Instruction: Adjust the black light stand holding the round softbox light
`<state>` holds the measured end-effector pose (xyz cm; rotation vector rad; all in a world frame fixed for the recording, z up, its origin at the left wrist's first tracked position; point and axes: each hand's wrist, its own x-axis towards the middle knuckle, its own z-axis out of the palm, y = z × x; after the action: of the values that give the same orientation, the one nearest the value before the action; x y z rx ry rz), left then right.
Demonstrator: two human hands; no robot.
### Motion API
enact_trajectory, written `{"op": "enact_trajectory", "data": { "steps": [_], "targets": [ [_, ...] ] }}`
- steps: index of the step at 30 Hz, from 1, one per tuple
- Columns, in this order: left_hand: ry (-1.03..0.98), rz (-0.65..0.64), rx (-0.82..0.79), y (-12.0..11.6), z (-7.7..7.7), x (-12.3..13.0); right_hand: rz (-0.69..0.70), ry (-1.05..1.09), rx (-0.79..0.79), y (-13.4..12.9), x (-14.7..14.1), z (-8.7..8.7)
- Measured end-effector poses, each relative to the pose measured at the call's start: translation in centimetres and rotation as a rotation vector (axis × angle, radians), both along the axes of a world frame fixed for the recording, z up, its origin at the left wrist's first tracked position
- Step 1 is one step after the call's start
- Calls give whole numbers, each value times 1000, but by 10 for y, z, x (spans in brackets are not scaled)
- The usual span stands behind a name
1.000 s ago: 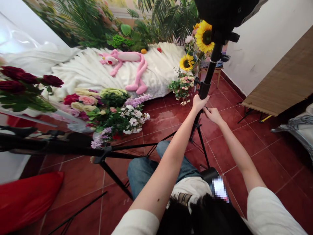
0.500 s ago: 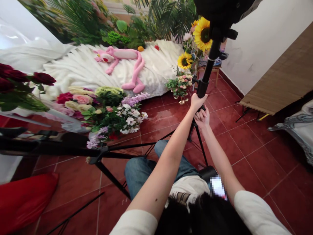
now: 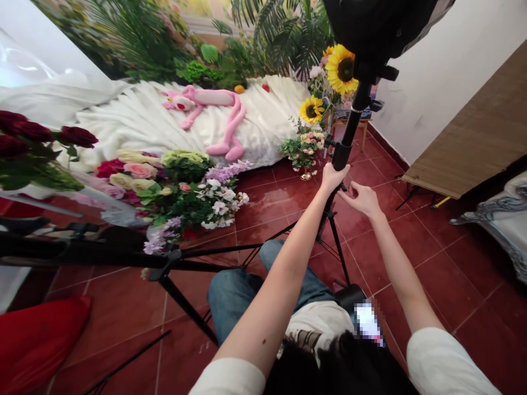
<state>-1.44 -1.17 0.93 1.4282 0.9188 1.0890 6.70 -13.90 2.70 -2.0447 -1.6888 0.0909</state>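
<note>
A black light stand (image 3: 351, 126) rises in front of me, slightly tilted, with a bulky black lamp head (image 3: 382, 24) at its top, cut off by the frame edge. My left hand (image 3: 334, 176) is wrapped round its pole, just below a thick black collar. Close on the right, my right hand (image 3: 362, 198) has thumb and fingers curved and apart. Its thumb tip is beside a small dark knob (image 3: 342, 187) on the pole; whether they touch I cannot tell. The stand's legs spread on the floor below.
A second black stand (image 3: 164, 269) crosses at left, near my knees. Artificial flowers (image 3: 185, 189), dark red roses (image 3: 45, 134) and sunflowers (image 3: 341, 69) surround a white draped platform (image 3: 267, 118) with a pink plush toy (image 3: 218, 99). A brown panel (image 3: 473, 126) leans at right, beside ornate silver furniture (image 3: 504, 219).
My right hand has moved right, away from under the pole, and its fingers have loosened apart. My left hand keeps its grip. The view has tipped up slightly.
</note>
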Motion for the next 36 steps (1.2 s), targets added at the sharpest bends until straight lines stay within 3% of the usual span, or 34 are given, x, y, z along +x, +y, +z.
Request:
{"op": "enact_trajectory", "data": {
  "steps": [6,12,16,22,26,31,36],
  "targets": [
    [-14,7,-11,2,-3,3,-24,-349,-278,17,-11,25],
    [-16,13,-20,4,-6,4,43,-391,-337,31,-9,23],
    [5,9,-5,5,-8,5,140,-165,-306,37,5,12],
    [10,-30,6,4,-4,2,288,458,-184,38,11,-15],
    [-21,-70,85,0,-6,-4,276,578,-114,37,7,-23],
    [-156,-122,159,-28,-37,-48,231,598,-67,36,4,-24],
    [1,-195,-24,-76,-89,-143,200,690,43,34,0,-34]
  ]
}}
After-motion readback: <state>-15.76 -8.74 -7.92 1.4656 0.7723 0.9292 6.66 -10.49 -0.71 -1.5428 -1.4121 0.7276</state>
